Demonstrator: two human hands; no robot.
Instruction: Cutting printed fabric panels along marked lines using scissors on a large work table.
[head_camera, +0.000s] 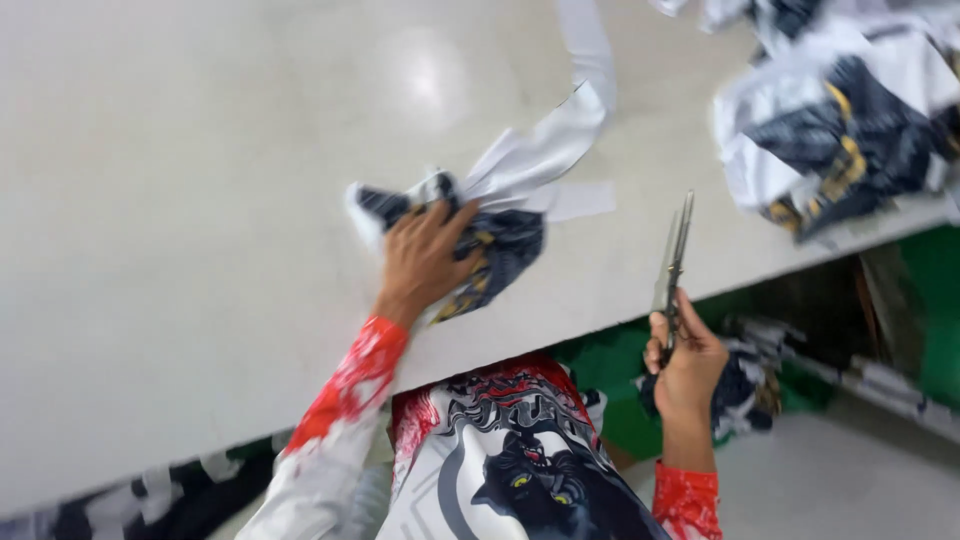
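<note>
Right hand (686, 368), nearest us & just off the bench (180, 250) edge, is clenched round the handles of steel scissors (672, 262); blades look closed, pointing away over the bench. We'd keep the grip at the handles, since the tips are sharp. Left hand (425, 262) further in, palm down w/ fingers spread, pressing a crumpled dark printed fabric piece (490, 250) flat on the bench. We judge it light, soft, floppy, prob. slippery; best pinned at the bunched part. Its white strip (545, 148) trails away to the far right. Far right: pile of similar scraps (850, 130).
</note>
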